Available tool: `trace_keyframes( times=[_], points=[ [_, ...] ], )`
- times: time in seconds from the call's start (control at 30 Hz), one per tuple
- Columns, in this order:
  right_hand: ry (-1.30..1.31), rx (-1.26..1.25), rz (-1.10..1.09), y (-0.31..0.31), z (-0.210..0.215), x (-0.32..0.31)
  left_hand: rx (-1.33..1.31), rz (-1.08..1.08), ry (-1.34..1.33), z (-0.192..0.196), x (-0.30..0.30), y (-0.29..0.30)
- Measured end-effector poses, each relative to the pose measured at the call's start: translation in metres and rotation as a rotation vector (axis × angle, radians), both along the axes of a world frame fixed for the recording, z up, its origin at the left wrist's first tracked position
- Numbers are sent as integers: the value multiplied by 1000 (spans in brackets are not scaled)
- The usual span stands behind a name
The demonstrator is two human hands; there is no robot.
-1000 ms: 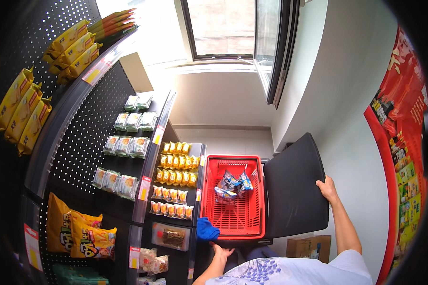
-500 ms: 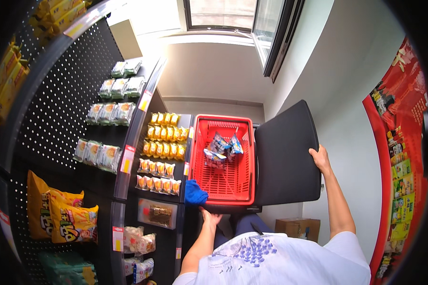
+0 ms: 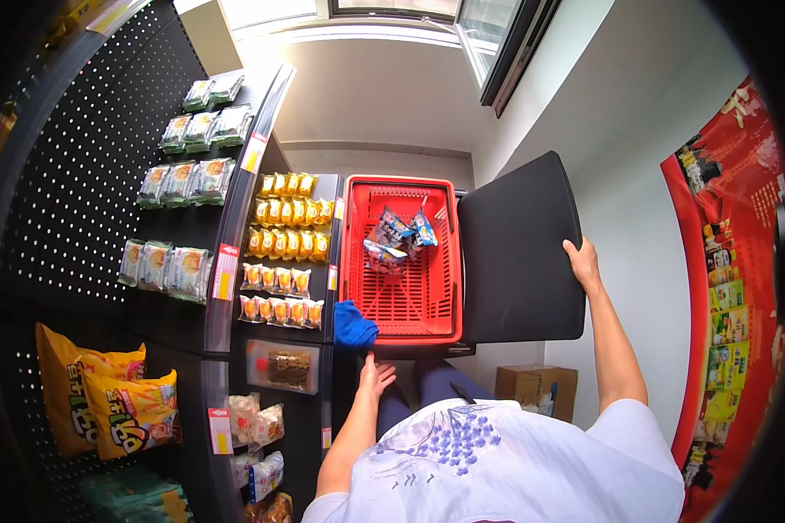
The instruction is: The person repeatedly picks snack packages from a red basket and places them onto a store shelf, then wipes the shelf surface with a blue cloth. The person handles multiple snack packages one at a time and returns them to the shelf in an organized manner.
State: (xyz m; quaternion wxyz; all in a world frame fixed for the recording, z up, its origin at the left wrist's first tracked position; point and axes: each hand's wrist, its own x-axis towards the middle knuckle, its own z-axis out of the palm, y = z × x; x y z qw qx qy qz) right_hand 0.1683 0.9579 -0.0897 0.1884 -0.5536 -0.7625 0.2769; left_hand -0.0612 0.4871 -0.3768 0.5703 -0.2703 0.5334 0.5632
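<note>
Two hands are at work: the left hand (image 3: 373, 378) hangs open with spread fingers just below a blue cloth (image 3: 354, 325) at the red basket's (image 3: 358, 261) near corner, while the right hand (image 3: 583, 261) grips the black chair back's (image 3: 519, 253) edge.

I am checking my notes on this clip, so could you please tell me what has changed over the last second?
Little has changed. The view has tipped down, so the shelves and red basket sit higher in frame. The left hand stays open just below the blue cloth, not holding it. The right hand still grips the edge of the black board. The snack packets lie in the basket as before.
</note>
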Motion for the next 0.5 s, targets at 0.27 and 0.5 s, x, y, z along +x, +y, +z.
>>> trace_keyframes(
  times=[0.27, 0.5],
  points=[
    [-208, 166, -79, -3, -1, -5, -77, -275, 118, 51, 4, -89],
    [-191, 283, -56, -16, 15, -16, -124, -108, 96, 73, 13, -148]
  ],
)
